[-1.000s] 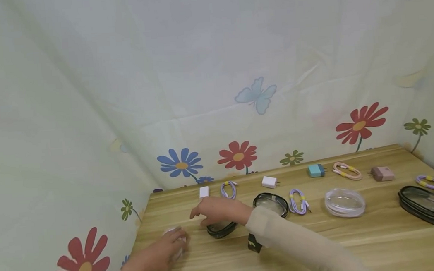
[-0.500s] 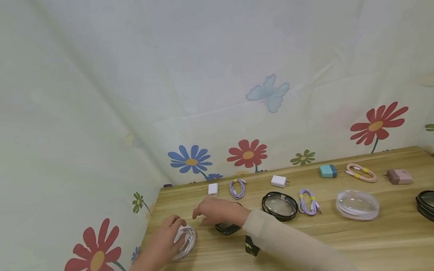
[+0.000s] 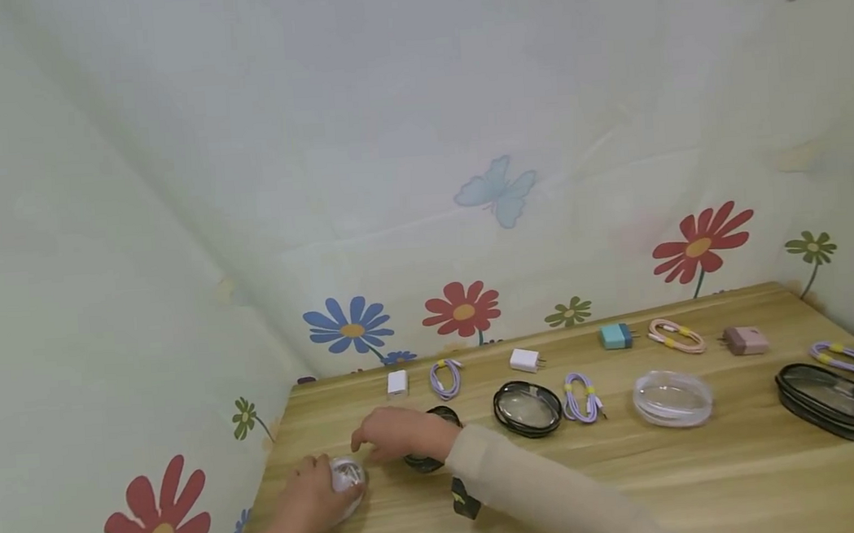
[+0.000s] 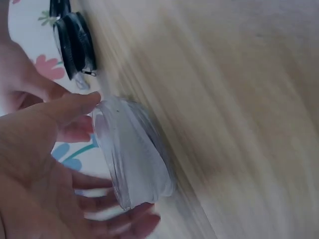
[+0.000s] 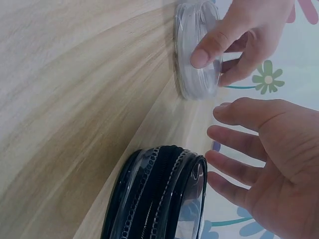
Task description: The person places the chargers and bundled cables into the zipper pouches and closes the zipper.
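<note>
Left wrist: clear case (image 4: 134, 159) slants lengthwise down-right.

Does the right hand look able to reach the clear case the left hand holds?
Probably yes: the right hand is close by, with nothing between it and the case, though the left hand covers part.

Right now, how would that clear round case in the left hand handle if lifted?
The clear round case is probably light, given its thin see-through walls. Its glossy surface may slip. Its broad face should discourage rolling when laid flat.
</note>
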The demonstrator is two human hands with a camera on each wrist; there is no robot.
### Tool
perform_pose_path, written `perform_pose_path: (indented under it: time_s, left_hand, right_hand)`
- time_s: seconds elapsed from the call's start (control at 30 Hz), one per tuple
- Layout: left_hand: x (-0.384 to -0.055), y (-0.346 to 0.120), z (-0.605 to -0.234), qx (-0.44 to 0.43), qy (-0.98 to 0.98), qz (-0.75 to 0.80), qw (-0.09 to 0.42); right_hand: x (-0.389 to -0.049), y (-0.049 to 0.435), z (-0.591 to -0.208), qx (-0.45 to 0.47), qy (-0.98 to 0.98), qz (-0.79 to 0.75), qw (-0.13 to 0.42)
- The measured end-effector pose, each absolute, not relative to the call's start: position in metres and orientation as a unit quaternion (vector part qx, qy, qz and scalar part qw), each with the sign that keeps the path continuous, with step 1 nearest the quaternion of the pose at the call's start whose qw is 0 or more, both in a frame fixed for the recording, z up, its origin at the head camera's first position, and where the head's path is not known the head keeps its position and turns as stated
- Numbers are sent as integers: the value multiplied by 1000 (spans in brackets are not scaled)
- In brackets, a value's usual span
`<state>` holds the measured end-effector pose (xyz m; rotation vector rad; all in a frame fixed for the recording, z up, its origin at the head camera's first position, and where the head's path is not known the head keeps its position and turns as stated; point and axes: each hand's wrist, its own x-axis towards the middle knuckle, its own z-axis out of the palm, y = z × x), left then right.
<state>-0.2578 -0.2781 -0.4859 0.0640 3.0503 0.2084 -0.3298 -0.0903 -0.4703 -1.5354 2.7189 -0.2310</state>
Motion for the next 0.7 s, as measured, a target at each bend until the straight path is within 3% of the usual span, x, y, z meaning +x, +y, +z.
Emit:
perform_pose_path:
  time_s: [0.2, 0.4, 0.57, 0.7]
  left_hand:
    - [-262, -289, -476, 170, 970, 158, 79]
    - [-260, -299, -470, 316, 935, 118, 109]
    - [-250, -305, -465, 294, 937, 150, 112]
    - [-242, -301, -462, 170, 964, 193, 65]
  right_hand:
    - [-329, -95, -473, -478, 877, -42, -8]
    - [-326, -95, -475, -469, 883, -33, 8]
    - [-325, -97, -478, -473, 880, -37, 8]
    - [-326, -98, -477, -469, 882, -39, 13]
